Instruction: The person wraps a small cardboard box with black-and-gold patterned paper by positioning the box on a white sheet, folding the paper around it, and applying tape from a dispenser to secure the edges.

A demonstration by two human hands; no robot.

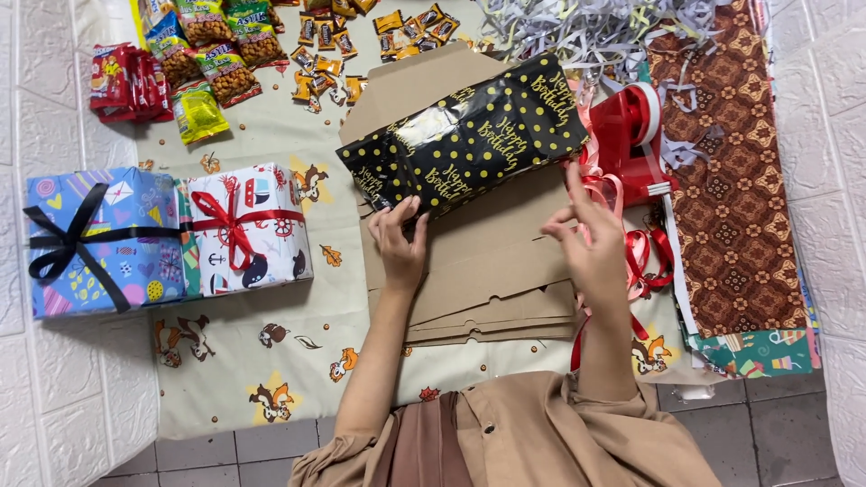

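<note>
Fingers of the left hand (400,242) press the near edge of a black gold-dotted wrapped box (465,135) lying on flat cardboard sheets (487,271), centre of the scene. Right hand (591,236) pinches red ribbon (631,248) just right of the box.
</note>
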